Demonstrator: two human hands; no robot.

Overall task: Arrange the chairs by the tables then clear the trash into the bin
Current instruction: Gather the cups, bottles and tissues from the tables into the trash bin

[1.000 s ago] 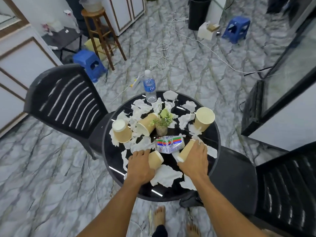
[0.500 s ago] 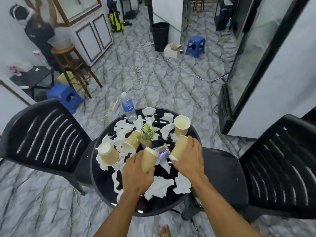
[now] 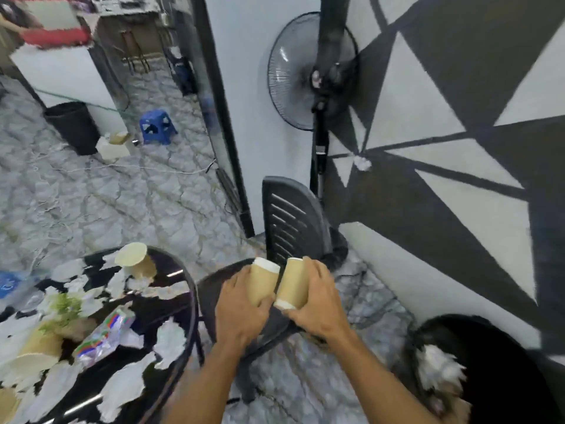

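Black bin (image 3: 72,127): far left, upright on marble floor (image 3: 107,209); a wide bare stretch lies between it and the table.
Round table (image 3: 192,304): strewn with torn paper (image 3: 169,341); cut off by the left and bottom edges.
Left hand (image 3: 241,315): fingers wrapped round paper cup (image 3: 261,284), above the seat of chair (image 3: 290,221).
Right hand (image 3: 319,301): clasps second cup (image 3: 295,283), just beside the first.
Dark round container (image 3: 504,362): lower right, blurred, cropped.

Five paper cups (image 3: 260,284) (image 3: 295,283) (image 3: 136,261) (image 3: 39,345) (image 3: 5,403), two bins (image 3: 72,127) (image 3: 504,362), one chair (image 3: 290,221)
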